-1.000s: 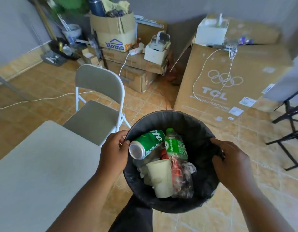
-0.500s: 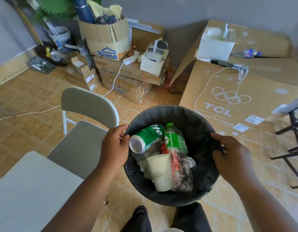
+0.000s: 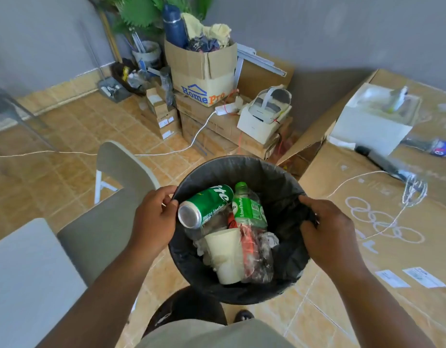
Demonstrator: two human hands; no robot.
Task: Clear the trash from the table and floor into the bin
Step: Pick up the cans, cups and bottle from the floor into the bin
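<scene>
Bin held level at both sides

Bin [image 3: 242,167] hangs between 2 hands: left hand [image 3: 154,217] pinches the near-left rim, right hand [image 3: 327,229] clamps the liner opposite. Sprite can [image 3: 204,205], bottle [image 3: 249,209] and paper cup [image 3: 227,254] lie inside.

Both bare forearms reach forward and inward from the near edge. The left hand [image 3: 154,219] is curled, fingers closed over the bin [image 3: 242,169] rim on its left side. The right hand [image 3: 327,229] mirrors it on the right, fingers clenched on the rim, knuckles up.
</scene>
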